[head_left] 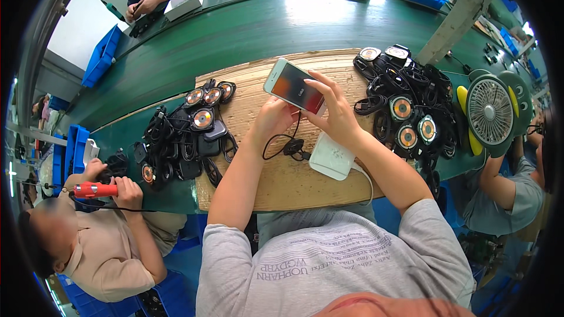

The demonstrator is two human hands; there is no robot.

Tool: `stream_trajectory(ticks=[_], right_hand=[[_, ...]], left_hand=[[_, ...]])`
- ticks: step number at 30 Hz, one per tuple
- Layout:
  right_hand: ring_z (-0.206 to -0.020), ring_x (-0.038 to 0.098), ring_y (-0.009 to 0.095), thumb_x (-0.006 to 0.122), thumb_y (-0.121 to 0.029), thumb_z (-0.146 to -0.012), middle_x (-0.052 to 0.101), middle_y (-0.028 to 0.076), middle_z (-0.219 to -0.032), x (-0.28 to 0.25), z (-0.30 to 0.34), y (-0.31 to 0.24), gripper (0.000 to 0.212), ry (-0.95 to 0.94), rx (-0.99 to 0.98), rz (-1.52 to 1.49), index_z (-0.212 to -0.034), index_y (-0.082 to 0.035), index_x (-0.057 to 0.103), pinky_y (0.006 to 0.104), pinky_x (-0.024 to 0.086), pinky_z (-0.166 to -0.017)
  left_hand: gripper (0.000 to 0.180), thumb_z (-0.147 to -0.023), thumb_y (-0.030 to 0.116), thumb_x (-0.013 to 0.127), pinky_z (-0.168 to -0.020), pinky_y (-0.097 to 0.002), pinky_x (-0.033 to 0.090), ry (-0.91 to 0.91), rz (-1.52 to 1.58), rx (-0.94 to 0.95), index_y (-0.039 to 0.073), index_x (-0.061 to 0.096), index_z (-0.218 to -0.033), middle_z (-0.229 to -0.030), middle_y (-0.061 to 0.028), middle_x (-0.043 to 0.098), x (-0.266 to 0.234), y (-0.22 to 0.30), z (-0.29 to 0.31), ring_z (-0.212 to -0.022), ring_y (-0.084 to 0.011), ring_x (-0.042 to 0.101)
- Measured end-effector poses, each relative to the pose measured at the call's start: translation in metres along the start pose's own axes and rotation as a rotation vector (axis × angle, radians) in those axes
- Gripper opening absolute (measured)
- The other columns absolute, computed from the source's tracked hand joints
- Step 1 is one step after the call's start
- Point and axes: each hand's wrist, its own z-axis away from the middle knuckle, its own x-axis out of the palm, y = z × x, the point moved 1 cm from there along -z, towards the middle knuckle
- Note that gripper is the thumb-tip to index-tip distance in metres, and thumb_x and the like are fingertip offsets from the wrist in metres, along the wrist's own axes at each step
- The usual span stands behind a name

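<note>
Above the cardboard sheet (282, 186), a white-framed smartphone (286, 84) is tilted with its lit screen up. My left hand (274, 118) grips it from beneath, at its near side. At the phone's right end, my right hand (336, 108) has its fingers over the edge and its thumb below. A thin black cable (275, 140) drops from under the phone to a small black lump beside a white power adapter (332, 157), which lies on the cardboard by my right forearm. Whatever is behind the phone is hidden.
Piles of black cabled discs with copper coils lie to the left (185, 135) and right (405, 105). A green fan (490, 111) stands at far right. Co-workers sit on both sides, the left one holding a red electric screwdriver (94, 190). Beyond runs a green conveyor belt (264, 29).
</note>
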Motion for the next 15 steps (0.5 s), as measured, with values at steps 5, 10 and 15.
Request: stream_trajectory(ticks=[5,10,15], right_hand=[[-0.125,0.048,0.032,0.078,-0.016,-0.076,0.042,0.006,-0.147,0.0012,0.0007,0.0012,0.071,0.002,0.004,-0.005,-0.139,-0.018,0.045,0.0435,0.046,-0.103],[-0.125,0.049,0.032,0.078,-0.016,-0.076,0.042,0.006,-0.147,0.0009,-0.0001,0.0000,0.071,0.004,-0.003,0.001,-0.139,-0.018,0.044,0.0433,0.046,-0.103],[-0.124,0.050,0.031,0.078,-0.017,-0.076,0.043,0.006,-0.146,0.0013,0.0004,-0.0001,0.071,0.016,0.003,-0.008,-0.138,-0.018,0.045,0.0427,0.047,-0.102]], left_hand=[[0.043,-0.098,0.016,0.052,-0.093,-0.0383,0.051,-0.010,-0.036,0.007,0.000,0.044,-0.137,-0.125,-0.0214,0.058,0.0013,-0.0001,0.0008,-0.113,-0.0294,0.060],[0.043,-0.099,0.019,0.051,-0.093,-0.0387,0.051,-0.009,-0.074,0.025,0.000,0.045,-0.137,-0.124,-0.0214,0.058,0.0025,-0.0003,0.0016,-0.114,-0.0292,0.060],[0.043,-0.101,0.024,0.049,-0.091,-0.0370,0.050,-0.006,-0.079,0.023,0.002,0.045,-0.137,-0.124,-0.0199,0.060,0.0015,-0.0005,0.0005,-0.112,-0.0272,0.061]])
